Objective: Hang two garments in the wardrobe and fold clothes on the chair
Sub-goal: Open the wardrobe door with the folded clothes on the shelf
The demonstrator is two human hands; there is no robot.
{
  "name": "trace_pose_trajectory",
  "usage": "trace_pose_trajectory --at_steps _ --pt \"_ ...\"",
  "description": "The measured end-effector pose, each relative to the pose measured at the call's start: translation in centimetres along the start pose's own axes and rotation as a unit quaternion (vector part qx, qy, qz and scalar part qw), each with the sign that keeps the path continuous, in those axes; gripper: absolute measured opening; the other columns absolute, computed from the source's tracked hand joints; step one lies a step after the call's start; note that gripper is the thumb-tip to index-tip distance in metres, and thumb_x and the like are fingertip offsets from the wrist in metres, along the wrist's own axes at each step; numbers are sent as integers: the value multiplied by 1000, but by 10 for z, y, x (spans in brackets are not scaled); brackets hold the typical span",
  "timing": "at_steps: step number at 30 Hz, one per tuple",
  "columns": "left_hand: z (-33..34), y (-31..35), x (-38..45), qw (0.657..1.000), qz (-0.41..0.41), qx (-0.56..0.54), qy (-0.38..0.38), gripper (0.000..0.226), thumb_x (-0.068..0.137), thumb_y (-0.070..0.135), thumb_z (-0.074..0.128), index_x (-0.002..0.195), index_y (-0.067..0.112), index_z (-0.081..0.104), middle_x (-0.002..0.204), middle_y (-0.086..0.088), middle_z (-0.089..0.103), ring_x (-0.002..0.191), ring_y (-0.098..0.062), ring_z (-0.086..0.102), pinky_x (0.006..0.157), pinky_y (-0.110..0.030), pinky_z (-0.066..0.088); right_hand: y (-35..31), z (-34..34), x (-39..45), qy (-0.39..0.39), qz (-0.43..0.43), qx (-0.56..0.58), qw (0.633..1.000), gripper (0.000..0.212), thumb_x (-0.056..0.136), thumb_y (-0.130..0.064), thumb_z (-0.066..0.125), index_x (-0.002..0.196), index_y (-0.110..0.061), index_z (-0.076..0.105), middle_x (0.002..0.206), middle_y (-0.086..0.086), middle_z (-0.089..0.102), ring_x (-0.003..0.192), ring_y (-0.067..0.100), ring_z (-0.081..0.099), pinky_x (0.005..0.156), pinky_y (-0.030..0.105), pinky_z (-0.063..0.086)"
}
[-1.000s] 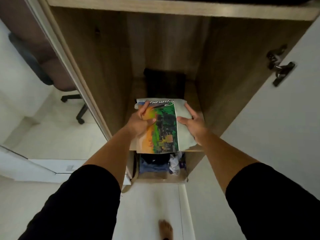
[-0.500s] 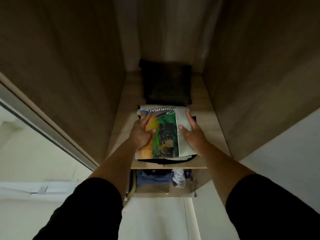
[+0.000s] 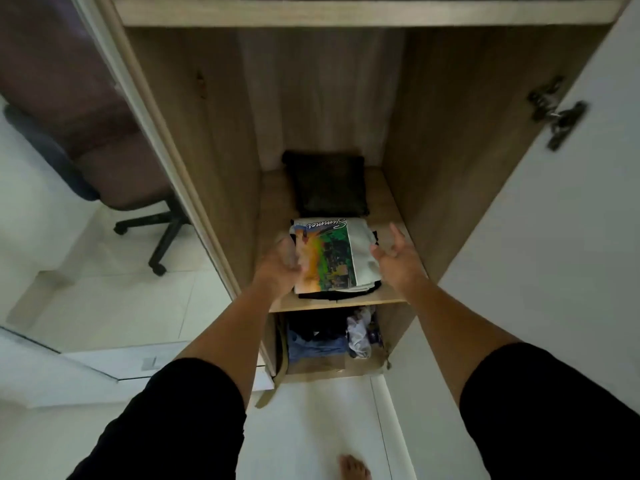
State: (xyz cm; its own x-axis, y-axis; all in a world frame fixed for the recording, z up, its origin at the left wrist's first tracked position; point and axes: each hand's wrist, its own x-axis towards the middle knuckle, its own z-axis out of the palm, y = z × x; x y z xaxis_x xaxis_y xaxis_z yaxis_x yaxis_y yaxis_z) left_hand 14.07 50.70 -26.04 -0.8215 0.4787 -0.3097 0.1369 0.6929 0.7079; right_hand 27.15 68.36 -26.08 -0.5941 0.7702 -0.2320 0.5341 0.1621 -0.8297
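Observation:
A folded white T-shirt (image 3: 341,258) with a green and orange print lies on the wardrobe shelf (image 3: 346,304), on top of a dark folded garment. Behind it lies another dark folded garment (image 3: 327,183). My left hand (image 3: 281,263) hovers at the shirt's left edge, fingers curled and loose, holding nothing. To the right of the shirt my right hand (image 3: 396,252) is lifted clear, palm open and fingers spread.
The lower compartment holds crumpled blue, dark and white clothes (image 3: 329,336). The white wardrobe door (image 3: 561,209) stands open on the right with a metal hinge (image 3: 556,114). A mirror door on the left reflects an office chair (image 3: 114,174). My bare foot (image 3: 353,467) is on the white floor.
Both hands have let go of the printed shirt and drawn back from it; it now rests on the shelf. My head has pulled back out of the wardrobe.

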Motion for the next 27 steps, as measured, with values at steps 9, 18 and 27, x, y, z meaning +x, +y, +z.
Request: trace_pose_trajectory --at_steps 9,18,27 --pt "-90 51 -168 993 114 15 16 84 84 33 67 149 33 14 149 -9 31 128 -27 44 107 -43 38 -67 -82 -189 73 -59 27 995 70 90 -44 56 146 -43 16 151 9 30 138 29 32 112 43 31" --pt "-143 150 -283 964 264 15 33 89 82 30 70 150 29 12 151 -11 23 131 -30 39 109 -46 35 -155 -203 -312 176 -186 21 966 70 90 -44 55 148 -37 16 142 11 37 131 25 40 109 41 35" --pt "-101 220 -369 939 343 -8 7 94 79 42 71 150 27 12 153 -8 20 135 -28 34 110 -44 34 -203 -311 -418 272 -315 -119 901 68 91 -43 54 147 -38 18 138 9 37 113 24 52 99 36 43"
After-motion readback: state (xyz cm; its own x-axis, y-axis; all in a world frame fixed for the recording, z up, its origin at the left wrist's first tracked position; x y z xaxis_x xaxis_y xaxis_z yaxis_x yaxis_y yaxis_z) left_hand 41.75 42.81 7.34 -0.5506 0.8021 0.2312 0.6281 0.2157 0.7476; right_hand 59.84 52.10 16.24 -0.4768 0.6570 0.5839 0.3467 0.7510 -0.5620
